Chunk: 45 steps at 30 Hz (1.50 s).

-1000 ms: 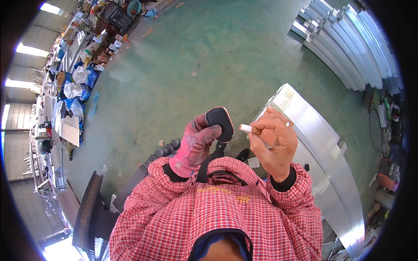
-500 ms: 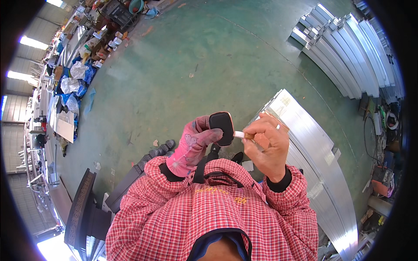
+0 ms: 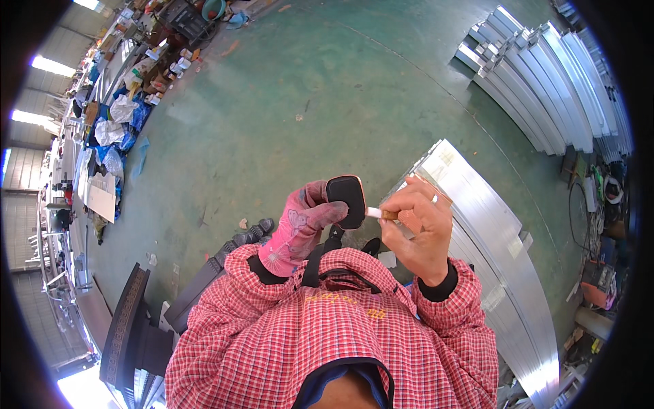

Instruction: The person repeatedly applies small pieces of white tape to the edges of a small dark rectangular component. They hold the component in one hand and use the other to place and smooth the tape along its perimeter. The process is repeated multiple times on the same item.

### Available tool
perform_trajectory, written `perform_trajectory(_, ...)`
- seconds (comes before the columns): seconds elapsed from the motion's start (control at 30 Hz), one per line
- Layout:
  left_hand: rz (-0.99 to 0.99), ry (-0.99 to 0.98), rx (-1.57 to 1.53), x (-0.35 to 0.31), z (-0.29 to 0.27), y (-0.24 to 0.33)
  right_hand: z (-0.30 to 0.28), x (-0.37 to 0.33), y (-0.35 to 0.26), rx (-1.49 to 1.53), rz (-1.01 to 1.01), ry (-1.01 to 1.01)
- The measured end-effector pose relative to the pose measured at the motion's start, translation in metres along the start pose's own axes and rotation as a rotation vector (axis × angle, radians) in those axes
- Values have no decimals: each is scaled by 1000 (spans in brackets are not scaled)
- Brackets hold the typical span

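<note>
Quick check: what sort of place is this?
Likely a metal workshop or storage hall, judging by the long silvery metal profiles stacked at upper right, the broad green floor, and the heap of plastic bags among clutter along the left side.

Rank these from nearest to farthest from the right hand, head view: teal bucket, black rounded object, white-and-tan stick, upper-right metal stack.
1. White-and-tan stick: pinched in the right hand.
2. Black rounded object: just left, in the gloved left hand.
3. Metal stack: upper right.
4. Teal bucket: upper left, at the edge.
</note>
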<state>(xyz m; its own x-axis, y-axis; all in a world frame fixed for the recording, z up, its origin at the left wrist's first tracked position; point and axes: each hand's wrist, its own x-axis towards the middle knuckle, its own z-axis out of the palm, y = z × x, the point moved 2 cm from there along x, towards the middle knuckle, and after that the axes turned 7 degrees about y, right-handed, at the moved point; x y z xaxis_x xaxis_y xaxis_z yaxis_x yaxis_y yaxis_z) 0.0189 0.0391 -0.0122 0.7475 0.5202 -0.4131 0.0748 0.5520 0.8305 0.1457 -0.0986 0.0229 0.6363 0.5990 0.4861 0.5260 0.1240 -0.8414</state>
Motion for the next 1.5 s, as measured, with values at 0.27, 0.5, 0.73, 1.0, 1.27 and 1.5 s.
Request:
perform_trajectory(0.27, 12, -13, 1, 0, 2, 1, -2, 1, -1, 2, 1, 35)
perform_trajectory(0.5, -5, -54, 21, 1, 0, 1, -3, 1, 0, 11, -3, -9)
perform_trajectory(0.73, -4, -28, 17, 1, 3, 2, -7, 2, 0, 17, 33, 13)
perform_trajectory(1.0, 12, -26, -59, 1, 8, 4, -4, 2, 1, 27, 28, 45)
perform_trajectory(1.27, -66, -127, -239, 2, 8, 3, 2, 1, 0, 26, 27, 104)
perform_trajectory(1.5, -81, -187, -256, 6, -1, -2, 1, -2, 0, 38, 52, 72)
